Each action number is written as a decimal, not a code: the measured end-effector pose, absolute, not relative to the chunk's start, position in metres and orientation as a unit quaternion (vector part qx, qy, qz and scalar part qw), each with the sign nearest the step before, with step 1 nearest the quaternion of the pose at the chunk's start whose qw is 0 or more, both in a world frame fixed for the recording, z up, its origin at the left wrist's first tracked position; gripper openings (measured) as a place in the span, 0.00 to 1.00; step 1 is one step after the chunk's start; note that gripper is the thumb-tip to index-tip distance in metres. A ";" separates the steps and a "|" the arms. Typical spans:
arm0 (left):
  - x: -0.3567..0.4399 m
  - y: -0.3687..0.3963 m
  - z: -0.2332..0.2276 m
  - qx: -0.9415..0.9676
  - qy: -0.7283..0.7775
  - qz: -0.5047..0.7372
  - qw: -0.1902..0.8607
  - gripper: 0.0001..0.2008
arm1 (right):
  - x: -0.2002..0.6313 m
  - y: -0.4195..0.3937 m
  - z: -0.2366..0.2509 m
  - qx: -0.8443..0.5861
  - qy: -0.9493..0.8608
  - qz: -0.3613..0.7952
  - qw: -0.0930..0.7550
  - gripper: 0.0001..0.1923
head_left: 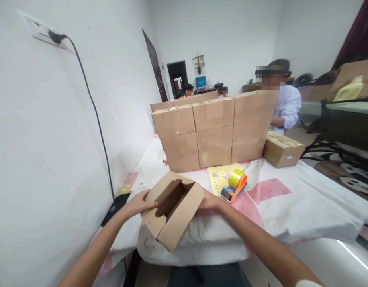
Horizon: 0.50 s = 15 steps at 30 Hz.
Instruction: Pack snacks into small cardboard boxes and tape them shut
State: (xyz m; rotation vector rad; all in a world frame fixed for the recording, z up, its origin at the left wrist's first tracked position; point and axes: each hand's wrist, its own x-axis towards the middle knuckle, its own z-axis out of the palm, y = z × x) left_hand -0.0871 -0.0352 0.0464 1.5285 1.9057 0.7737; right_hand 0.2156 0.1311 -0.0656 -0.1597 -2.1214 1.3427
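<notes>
An opened cardboard box (180, 218) is tilted above the near edge of the table, its flaps partly folded and its dark inside showing. My left hand (141, 202) grips its left side, thumb over the flap edge. On the right side, my right hand (208, 199) is closed on the box, most of its fingers hidden behind the cardboard. A tape dispenser (238, 181) with an orange frame and a yellow roll lies just beyond my right hand, partly on a yellow patterned sheet (216, 181).
Stacked, taped cardboard boxes (214, 133) form a wall across the table. Another box (284, 150) sits to their right. A person (287, 99) is behind the stack, and another head shows farther back. At left, a black cable (96, 107) runs down the wall.
</notes>
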 end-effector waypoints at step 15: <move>-0.071 -0.011 -0.030 0.352 0.622 0.599 0.361 0.45 | 0.229 0.132 -0.094 -0.151 -0.706 0.605 0.336 0.54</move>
